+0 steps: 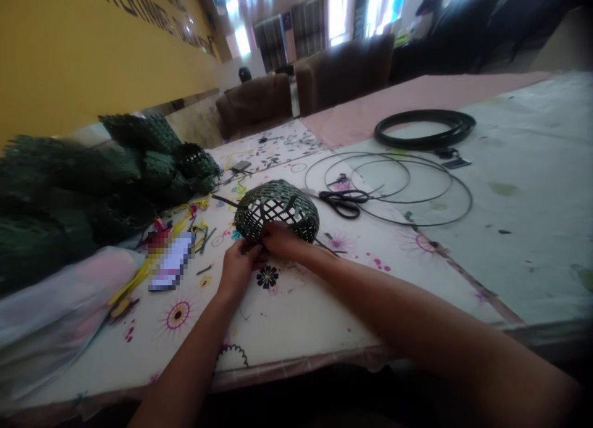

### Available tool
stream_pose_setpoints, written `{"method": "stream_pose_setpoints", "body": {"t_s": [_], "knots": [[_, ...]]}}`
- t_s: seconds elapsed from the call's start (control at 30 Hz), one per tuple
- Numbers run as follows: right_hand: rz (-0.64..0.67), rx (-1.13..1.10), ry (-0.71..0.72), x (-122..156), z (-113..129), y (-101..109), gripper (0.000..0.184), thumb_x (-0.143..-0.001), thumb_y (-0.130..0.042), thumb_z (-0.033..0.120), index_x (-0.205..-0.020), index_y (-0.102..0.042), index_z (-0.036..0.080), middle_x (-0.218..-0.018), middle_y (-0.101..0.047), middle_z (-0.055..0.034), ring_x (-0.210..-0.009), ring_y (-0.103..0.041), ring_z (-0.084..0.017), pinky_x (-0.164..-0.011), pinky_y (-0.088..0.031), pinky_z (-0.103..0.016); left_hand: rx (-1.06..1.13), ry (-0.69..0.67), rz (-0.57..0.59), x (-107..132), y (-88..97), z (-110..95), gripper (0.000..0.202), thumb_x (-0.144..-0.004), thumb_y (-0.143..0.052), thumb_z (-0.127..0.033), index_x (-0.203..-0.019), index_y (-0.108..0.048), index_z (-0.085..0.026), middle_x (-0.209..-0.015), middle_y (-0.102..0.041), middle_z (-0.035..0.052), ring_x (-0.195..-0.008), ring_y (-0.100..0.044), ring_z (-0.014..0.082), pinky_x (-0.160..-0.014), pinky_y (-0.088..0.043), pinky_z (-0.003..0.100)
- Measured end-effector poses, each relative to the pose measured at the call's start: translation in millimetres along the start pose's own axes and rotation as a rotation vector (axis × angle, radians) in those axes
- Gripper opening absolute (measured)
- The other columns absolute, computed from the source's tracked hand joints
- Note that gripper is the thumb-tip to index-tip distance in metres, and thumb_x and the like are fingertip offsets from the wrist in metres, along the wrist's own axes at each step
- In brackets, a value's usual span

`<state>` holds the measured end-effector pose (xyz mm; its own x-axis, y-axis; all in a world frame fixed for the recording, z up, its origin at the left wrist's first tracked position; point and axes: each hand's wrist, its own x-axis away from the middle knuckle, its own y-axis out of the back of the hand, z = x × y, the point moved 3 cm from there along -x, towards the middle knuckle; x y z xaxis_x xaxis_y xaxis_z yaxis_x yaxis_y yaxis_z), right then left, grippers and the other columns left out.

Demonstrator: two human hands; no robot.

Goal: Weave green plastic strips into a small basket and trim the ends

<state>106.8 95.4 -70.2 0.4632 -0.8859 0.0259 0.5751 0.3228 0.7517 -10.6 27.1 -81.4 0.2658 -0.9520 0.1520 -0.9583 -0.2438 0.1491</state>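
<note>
A dark green woven basket (282, 199) lies on the table with its open lattice side facing me. Strip ends stick out at its left and lower right. My left hand (245, 258) is closed at the basket's near lower rim, thumb and fingers pinching there. Right beside it, my right hand (278, 239) is bent closed against the lattice at the same rim. Both hands touch the basket, and the fingertips are partly hidden. Black-handled scissors (345, 201) rest just right of the basket.
Thin wire loops (430, 221) and a thick dark coil (424, 142) lie to the right. Several green woven baskets (102, 175) are piled at the left, behind a plastic bag (60, 310). Yellow strips (134, 283) lie near the pile. Brown chairs (345, 70) stand beyond the table.
</note>
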Motion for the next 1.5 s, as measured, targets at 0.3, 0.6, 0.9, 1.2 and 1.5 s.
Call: {"method": "stream_pose_setpoints", "body": {"t_s": [0.3,0.6,0.9,1.2,1.5], "knots": [[-0.06,0.058,-0.006,5,0,-8,0.028,-0.09,-0.046,0.018,-0.106,-0.069,0.013,-0.109,-0.071,-0.0154,-0.096,-0.065,-0.023,-0.073,-0.046,-0.027,0.038,-0.04,0.019,-3,0.7,3,0.035,-0.064,-0.075,-0.025,-0.094,-0.061,-0.013,-0.076,-0.067,0.0014,-0.061,-0.063,0.0135,-0.059,-0.055,0.026],[-0.07,0.158,0.056,9,4,-7,0.03,-0.094,-0.043,0.015,-0.105,-0.071,0.011,-0.107,-0.072,-0.0169,-0.095,-0.065,-0.024,-0.076,-0.046,-0.029,0.074,-0.057,0.031,0,1.2,3,0.039,-0.06,-0.077,-0.026,-0.093,-0.062,-0.012,-0.075,-0.067,0.0006,-0.06,-0.061,0.0124,-0.06,-0.054,0.026],[-0.018,0.244,0.219,8,8,1,0.023,-0.09,-0.053,0.018,-0.1,-0.073,0.011,-0.102,-0.074,-0.0152,-0.09,-0.067,-0.023,-0.074,-0.046,-0.028,0.087,-0.047,0.047,1,1.2,3,0.044,-0.057,-0.079,-0.027,-0.095,-0.061,-0.012,-0.074,-0.067,0.0004,-0.058,-0.06,0.0114,-0.058,-0.053,0.024],[-0.035,0.273,0.297,18,11,0,0.032,-0.079,-0.07,0.031,-0.104,-0.069,0.011,-0.102,-0.074,-0.016,-0.091,-0.069,-0.027,-0.072,-0.051,-0.03,0.062,-0.095,0.054,-2,1.1,8,0.042,-0.063,-0.076,-0.027,-0.099,-0.059,-0.013,-0.077,-0.069,0.0017,-0.062,-0.064,0.0147,-0.061,-0.055,0.028],[-0.045,0.246,0.257,18,10,-1,0.028,-0.086,-0.059,0.025,-0.108,-0.066,0.011,-0.103,-0.073,-0.0155,-0.089,-0.068,-0.025,-0.073,-0.05,-0.029,0.007,-0.098,0.034,-5,1.5,9,0.037,-0.066,-0.075,-0.031,-0.097,-0.062,-0.014,-0.092,-0.072,0.0065,-0.069,-0.067,0.0184,-0.062,-0.057,0.03]]}}
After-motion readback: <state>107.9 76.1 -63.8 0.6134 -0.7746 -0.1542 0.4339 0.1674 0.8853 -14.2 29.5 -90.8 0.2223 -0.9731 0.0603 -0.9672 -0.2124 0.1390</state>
